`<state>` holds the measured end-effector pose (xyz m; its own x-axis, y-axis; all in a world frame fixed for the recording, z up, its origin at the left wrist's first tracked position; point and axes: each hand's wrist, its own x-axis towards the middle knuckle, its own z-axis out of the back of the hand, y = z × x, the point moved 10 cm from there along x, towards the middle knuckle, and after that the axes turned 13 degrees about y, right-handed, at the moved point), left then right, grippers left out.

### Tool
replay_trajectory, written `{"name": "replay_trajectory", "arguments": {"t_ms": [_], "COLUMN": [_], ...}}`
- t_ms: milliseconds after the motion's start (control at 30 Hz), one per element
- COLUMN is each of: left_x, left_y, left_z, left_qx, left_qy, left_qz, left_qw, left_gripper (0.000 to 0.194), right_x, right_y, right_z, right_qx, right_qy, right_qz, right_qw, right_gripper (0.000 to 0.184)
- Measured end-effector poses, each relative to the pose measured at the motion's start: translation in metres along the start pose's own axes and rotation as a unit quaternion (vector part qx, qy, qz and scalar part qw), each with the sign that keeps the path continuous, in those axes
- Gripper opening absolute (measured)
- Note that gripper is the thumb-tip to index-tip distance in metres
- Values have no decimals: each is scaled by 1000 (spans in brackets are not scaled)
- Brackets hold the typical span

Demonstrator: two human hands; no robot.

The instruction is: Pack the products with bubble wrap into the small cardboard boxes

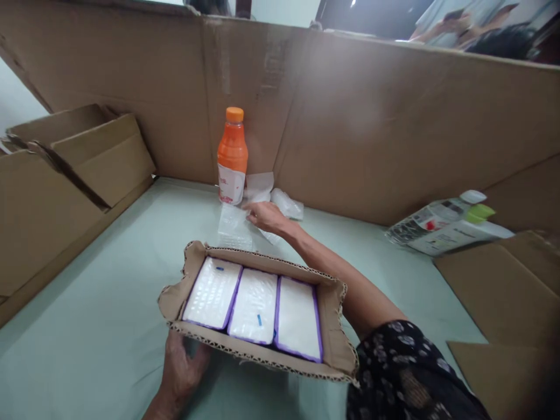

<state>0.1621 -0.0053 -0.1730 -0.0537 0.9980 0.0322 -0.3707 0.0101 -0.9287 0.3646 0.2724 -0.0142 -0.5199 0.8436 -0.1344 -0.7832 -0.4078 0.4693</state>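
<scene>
A cut-down cardboard box [335,318] is tilted towards me in the foreground. Inside lie three white rectangular packs [252,306] with purple edges, side by side; two have small blue marks. Under the box's near left corner, my left hand [184,359] grips it from below, its fingertips hidden. My right hand [265,216] reaches past the box, its fingers bent together at the clear bubble wrap [234,224] on the table. Just behind those fingers stands an orange juice bottle [232,157] with an orange cap. A crumpled clear plastic piece [287,204] lies right of the hand.
A tall cardboard wall [371,128] borders the back of the pale green table [109,280]. Folded cardboard [105,154] stands at left. To the right, two bottles [441,224] lie tilted beside cardboard flaps [503,286]. Another person's hands [459,23] show beyond the wall.
</scene>
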Motion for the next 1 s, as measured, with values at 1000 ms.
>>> {"name": "replay_trajectory", "arguments": {"t_ms": [1000], "left_x": [52], "left_y": [-46], "left_z": [-7], "left_qx": [-111], "left_qy": [52], "left_qz": [50], "left_qw": [991], "left_gripper": [50], "right_x": [-258], "right_y": [-31], "right_z": [-106], "right_qx": [266], "right_qy": [-108], "right_qz": [-43], "right_qw": [957], "right_gripper": [83]}}
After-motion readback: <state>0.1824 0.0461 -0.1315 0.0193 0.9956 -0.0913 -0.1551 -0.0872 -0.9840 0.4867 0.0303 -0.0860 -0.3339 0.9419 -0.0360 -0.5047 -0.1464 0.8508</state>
